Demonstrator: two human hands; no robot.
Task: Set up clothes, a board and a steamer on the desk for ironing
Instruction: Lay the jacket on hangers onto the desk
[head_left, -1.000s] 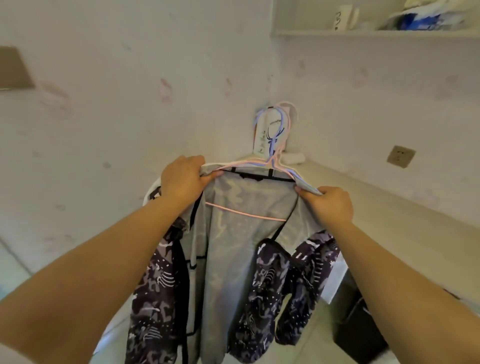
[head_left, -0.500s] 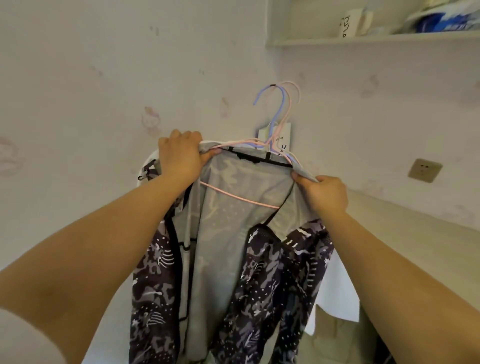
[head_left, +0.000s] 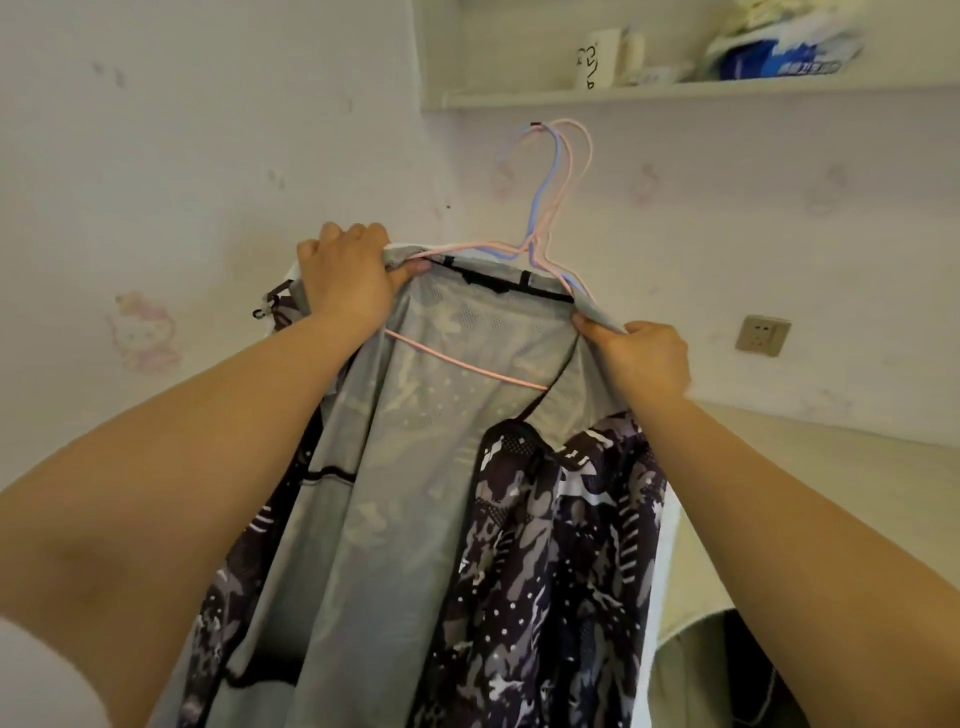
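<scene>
A camouflage-print jacket (head_left: 519, 519), grey lining showing, is hanging in the air on pink and blue wire hangers (head_left: 550, 208) in front of the wall, above the table's (head_left: 831, 493) left end. The left hand (head_left: 345, 275) is gripping one shoulder of the jacket and the right hand (head_left: 644, 358) is pinching the other. On the shelf (head_left: 675, 93) above, a white mug (head_left: 597, 57) with dark markings is standing beside a blue-and-white packet (head_left: 779, 52); its print is too blurred to read. A wall socket (head_left: 762, 335) is sitting to the right.
</scene>
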